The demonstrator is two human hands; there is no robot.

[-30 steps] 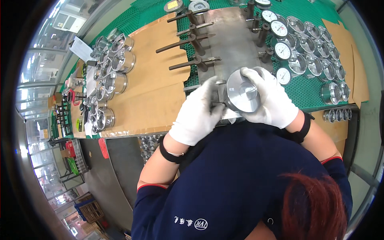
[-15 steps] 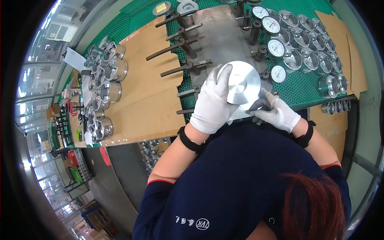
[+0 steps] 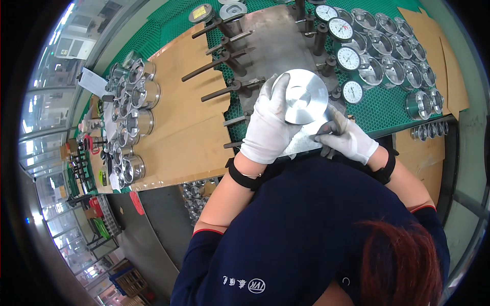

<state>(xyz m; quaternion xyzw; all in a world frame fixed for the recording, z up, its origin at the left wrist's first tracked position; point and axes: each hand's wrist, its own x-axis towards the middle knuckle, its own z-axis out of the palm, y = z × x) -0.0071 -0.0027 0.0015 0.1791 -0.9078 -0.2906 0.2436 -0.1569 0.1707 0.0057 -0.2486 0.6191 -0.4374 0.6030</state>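
A round, silvery metal piston (image 3: 312, 104) is held with its flat crown turned up, showing concentric rings and a shallow centre. My gloved left hand (image 3: 269, 117) grips it along its left side, fingers over the upper left rim. Close to its lower right edge is my gloved right hand (image 3: 347, 136), the grey-tipped fingers curled together. What those fingers hold, if anything, is hidden. Under the hands lies a grey metal plate (image 3: 273, 46), flanked by gauge stands and dial gauges (image 3: 348, 58).
Several pistons (image 3: 145, 94) stand on cardboard (image 3: 189, 122) at the left. More pistons (image 3: 380, 43) cover the green mat at the right. Gauge rods (image 3: 204, 67) jut out left of the plate. A clipboard (image 3: 93, 80) stands at the far left.
The whole view has shifted slightly. The piston is a little farther up the picture, still in my left hand, and my right hand stays beside its lower right edge.
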